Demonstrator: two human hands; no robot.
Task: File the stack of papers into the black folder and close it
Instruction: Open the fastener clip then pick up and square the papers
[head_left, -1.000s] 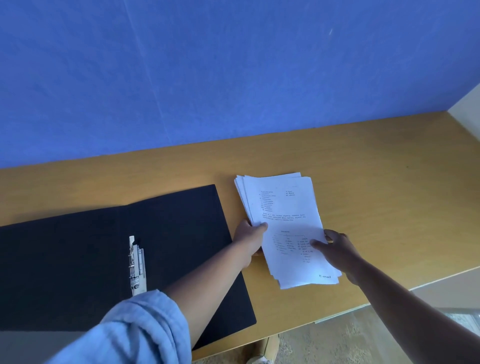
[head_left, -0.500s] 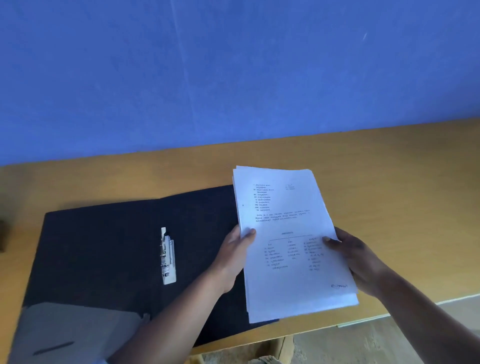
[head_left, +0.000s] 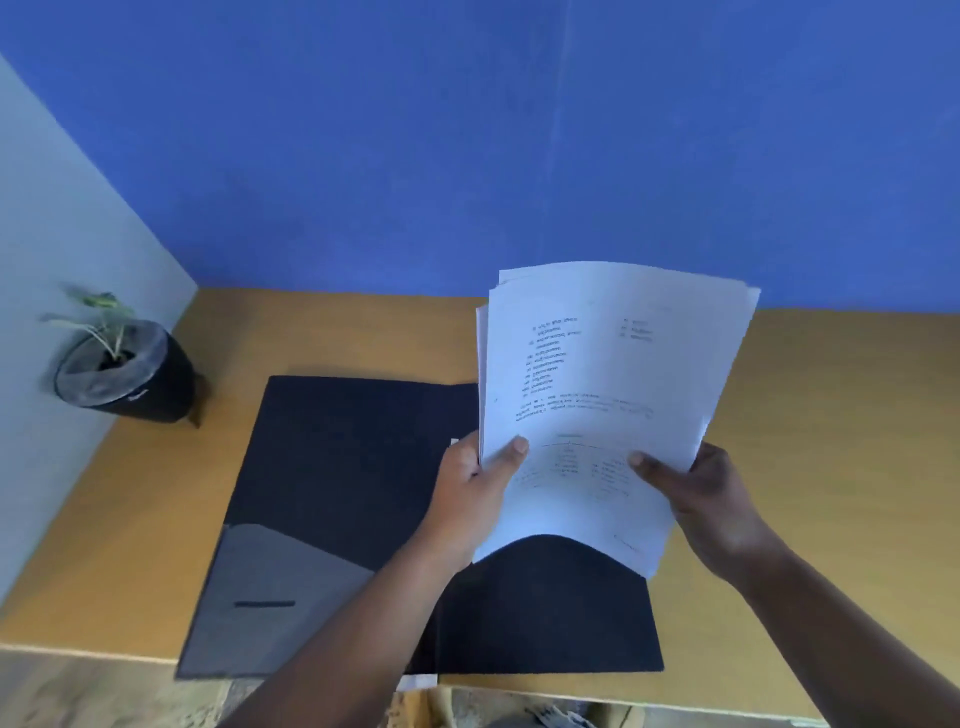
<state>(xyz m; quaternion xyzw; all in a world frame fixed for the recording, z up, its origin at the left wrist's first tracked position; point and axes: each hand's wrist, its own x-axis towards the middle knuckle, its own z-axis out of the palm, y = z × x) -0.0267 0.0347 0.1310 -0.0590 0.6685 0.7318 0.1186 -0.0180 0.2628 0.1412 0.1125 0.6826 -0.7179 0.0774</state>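
Note:
The stack of papers (head_left: 597, 374), white with printed text, is held up in the air over the right half of the open black folder (head_left: 343, 467). My left hand (head_left: 475, 488) grips the stack's lower left edge, thumb on top. My right hand (head_left: 696, 493) grips its lower right edge. The sheets bow upward at the bottom. The folder lies flat on the wooden desk (head_left: 831, 441), with a grey pocket (head_left: 270, 592) on its left inner cover. The papers and my left arm hide the folder's metal clip.
A small potted plant (head_left: 122, 369) in a dark pot stands at the desk's far left corner by the pale side wall. A blue wall runs behind the desk. The desk's front edge is near the bottom, with floor below.
Both hands lifted the stack off the desk and carried it left, over the folder's right half. The view shifted left, bringing the plant into sight.

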